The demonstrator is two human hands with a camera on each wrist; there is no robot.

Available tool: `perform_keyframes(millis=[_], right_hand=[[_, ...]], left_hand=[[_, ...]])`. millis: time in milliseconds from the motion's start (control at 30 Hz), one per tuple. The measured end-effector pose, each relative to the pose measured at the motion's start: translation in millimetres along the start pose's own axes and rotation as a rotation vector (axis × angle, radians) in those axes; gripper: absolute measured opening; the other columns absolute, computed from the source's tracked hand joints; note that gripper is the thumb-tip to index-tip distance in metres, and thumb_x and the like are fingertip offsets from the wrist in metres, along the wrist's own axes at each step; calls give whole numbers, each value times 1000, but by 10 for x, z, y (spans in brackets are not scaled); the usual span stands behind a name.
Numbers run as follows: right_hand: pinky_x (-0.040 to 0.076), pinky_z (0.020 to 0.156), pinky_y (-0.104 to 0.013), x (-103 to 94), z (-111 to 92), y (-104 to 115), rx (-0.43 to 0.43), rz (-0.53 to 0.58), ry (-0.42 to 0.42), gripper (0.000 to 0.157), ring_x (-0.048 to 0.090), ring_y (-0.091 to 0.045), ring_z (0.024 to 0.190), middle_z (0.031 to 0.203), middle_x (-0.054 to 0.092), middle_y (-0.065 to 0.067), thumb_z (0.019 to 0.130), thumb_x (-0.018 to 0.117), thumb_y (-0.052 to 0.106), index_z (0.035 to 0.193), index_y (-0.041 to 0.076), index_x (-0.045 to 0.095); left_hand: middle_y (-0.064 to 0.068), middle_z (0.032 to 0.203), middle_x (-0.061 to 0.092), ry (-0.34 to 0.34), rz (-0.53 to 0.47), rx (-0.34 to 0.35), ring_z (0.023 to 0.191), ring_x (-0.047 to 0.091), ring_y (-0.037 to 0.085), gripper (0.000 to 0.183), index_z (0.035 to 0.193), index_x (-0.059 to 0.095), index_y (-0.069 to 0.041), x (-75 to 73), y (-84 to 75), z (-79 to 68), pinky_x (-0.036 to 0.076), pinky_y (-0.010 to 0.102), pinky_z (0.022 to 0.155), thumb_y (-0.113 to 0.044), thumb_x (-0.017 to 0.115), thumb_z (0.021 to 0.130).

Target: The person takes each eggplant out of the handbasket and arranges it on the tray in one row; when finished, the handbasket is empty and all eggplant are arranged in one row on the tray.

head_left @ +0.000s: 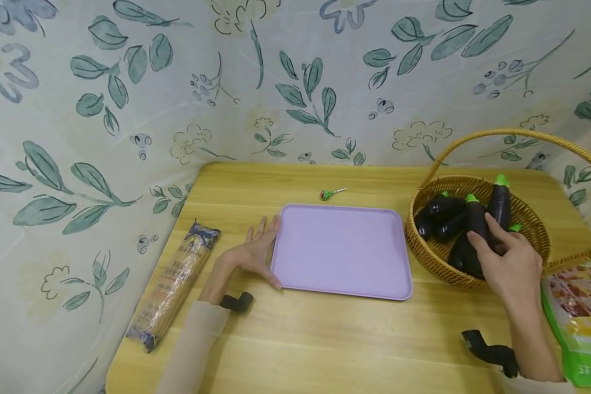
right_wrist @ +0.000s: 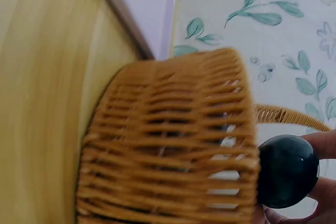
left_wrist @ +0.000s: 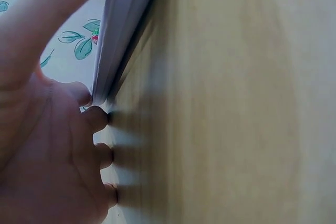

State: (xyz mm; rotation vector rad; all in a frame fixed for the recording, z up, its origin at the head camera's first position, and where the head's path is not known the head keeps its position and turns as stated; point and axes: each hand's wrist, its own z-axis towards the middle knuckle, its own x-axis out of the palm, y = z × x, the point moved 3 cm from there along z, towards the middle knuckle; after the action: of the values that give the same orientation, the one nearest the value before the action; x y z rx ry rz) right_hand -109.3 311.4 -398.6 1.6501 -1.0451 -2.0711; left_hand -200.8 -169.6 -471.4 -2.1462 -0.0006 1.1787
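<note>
My left hand [head_left: 256,251] rests at the left edge of a lilac tray [head_left: 342,251], fingers spread and thumb near the tray's front corner. In the left wrist view its fingertips [left_wrist: 97,119] meet the table right beside the tray's side wall. On the right, a wicker basket [head_left: 423,262] with a tall handle contains several dark eggplants with green caps. My right hand [head_left: 514,268] reaches over the basket's front rim and grips one eggplant [head_left: 475,219] between thumb and fingers. Its rounded glossy end [right_wrist: 289,171] shows at the rim in the right wrist view.
Behind the tray lies a green-wrapped lollipop [head_left: 327,193]. A long pack of noodles [head_left: 174,287] lies along the table's left side. At the right edge, a green and white food bag [head_left: 583,328] sits close to the basket. A floral cloth [head_left: 256,115] hangs behind the table.
</note>
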Motion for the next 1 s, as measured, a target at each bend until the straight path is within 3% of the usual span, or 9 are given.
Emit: perform_keyframes(millis=[67, 167, 333, 433, 567, 667, 833, 1000], right_hand=[[38, 84, -54, -13, -41, 78, -16, -6, -7, 59, 49, -33, 92, 129, 53, -35, 105, 56, 44, 158, 25, 39], [32, 70, -37, -15, -119, 223, -41, -23, -12, 57, 51, -39, 99, 135, 52, -35, 105, 56, 43, 157, 29, 40], [33, 64, -26, 63, -257, 516, -120, -3, 6, 56, 52, -45, 112, 139, 55, -28, 104, 60, 42, 156, 32, 43], [34, 57, -21, 171, -314, 717, -199, 23, 34, 57, 55, -34, 103, 132, 60, -23, 102, 64, 41, 155, 33, 45], [38, 54, -24, 421, -364, 998, -277, 54, 100, 56, 52, -27, 89, 121, 63, -20, 102, 65, 40, 155, 30, 47], [43, 57, -26, 651, -371, 1157, -290, 84, 167, 56, 55, -30, 91, 119, 64, -19, 102, 64, 41, 154, 27, 49], [44, 64, -30, 1024, -327, 1293, -288, 105, 264, 55, 64, -31, 103, 118, 70, -16, 101, 65, 41, 152, 22, 54], [50, 62, -28, 1341, -299, 1367, -249, 164, 336, 51, 66, -31, 101, 120, 73, -17, 99, 69, 35, 147, 21, 59]], left_hand=[[11, 172, -24, -2, 0, 3, 156, -30, 36, 166, 163, -21, -12, -5, 2, -4, -20, 62, 125, -54, 99, 56], [12, 172, -24, -4, -6, 11, 156, -30, 37, 166, 163, -20, -11, -11, 1, -9, -20, 63, 125, -53, 99, 57], [13, 171, -24, -3, -7, 17, 156, -31, 37, 165, 163, -20, -10, -19, -1, -17, -21, 63, 124, -53, 99, 57], [12, 172, -24, -5, -1, 19, 156, -31, 37, 165, 163, -20, -10, -21, 4, -20, -21, 63, 125, -54, 99, 57], [12, 172, -24, -9, 0, 14, 156, -31, 36, 165, 163, -20, -11, -20, 23, -29, -21, 62, 125, -54, 99, 57], [12, 172, -24, -11, 7, 12, 156, -30, 36, 165, 163, -20, -10, -18, 27, -39, -20, 63, 125, -55, 99, 57], [13, 171, -24, -10, 10, 15, 156, -30, 37, 165, 163, -20, -9, -11, 18, -35, -20, 64, 125, -55, 98, 57], [12, 172, -23, -5, 27, 7, 157, -29, 36, 166, 163, -20, -10, -1, 14, -17, -19, 62, 125, -56, 98, 56]])
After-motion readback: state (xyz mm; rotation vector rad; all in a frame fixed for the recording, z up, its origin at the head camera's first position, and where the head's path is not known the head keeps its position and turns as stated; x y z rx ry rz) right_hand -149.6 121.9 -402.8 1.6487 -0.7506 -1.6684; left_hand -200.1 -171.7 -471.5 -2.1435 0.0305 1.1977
